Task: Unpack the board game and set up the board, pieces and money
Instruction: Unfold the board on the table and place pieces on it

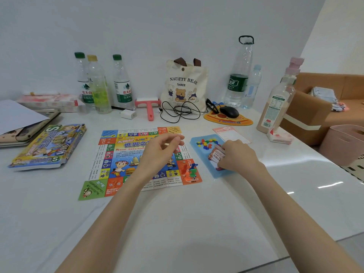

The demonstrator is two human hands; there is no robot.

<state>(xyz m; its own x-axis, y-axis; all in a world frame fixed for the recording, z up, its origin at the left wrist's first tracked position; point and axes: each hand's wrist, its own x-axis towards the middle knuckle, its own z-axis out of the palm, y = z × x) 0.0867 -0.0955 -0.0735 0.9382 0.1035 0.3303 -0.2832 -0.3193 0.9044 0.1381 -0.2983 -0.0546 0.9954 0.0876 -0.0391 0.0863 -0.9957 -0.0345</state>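
White table (197, 223) carries the paper board (118, 154), which lies unfolded and flat in the middle. The left hand (157, 152) is above the board with fingers loosely curled, and nothing is seen in it. The right hand (238, 156) grips a small stack of money (215, 155) inside the blue tray (202, 154), just beside the board on its right. Small coloured pieces (207, 143) lie in the far part of the tray. Orange, blue and green pawns (190, 171) stand on the near right corner of the board. The game box (49, 146) lies at the left.
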